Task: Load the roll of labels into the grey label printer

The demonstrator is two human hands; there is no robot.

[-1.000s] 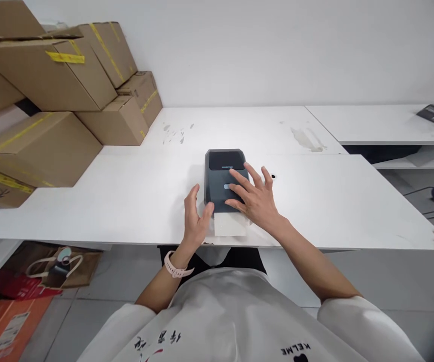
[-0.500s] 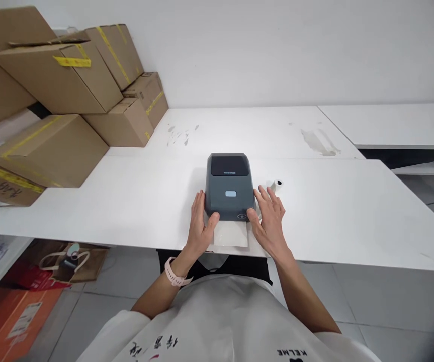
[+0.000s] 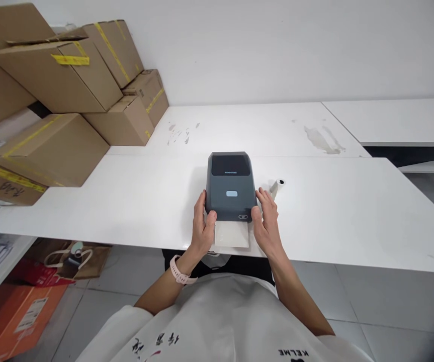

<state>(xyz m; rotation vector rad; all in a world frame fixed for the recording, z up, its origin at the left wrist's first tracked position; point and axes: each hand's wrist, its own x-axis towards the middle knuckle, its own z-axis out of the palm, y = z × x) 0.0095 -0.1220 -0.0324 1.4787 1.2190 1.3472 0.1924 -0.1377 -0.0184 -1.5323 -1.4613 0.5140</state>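
A dark grey label printer (image 3: 229, 201) stands on the white table in front of me, with a light-coloured button on its lid. From its front edge a white label (image 3: 232, 235) sticks out toward me. My left hand (image 3: 202, 227) holds the printer's left side, the thumb at its front corner. On the opposite side, my right hand (image 3: 267, 226) grips the right edge, thumb at the front right corner and fingers along the side. Just beyond the right fingers lies a small white paper roll (image 3: 278, 186), partly hidden by that hand.
Cardboard boxes (image 3: 51, 146) with yellow tape are stacked at the left on the table (image 3: 145, 201). A white wall rises behind it. Below the left side are an orange box (image 3: 24, 317) and a paper bag (image 3: 96, 261) on the floor.
My right hand has drawn in closer against the printer's right side, its fingers less spread. The left hand stays at the left side. The view has shifted slightly.
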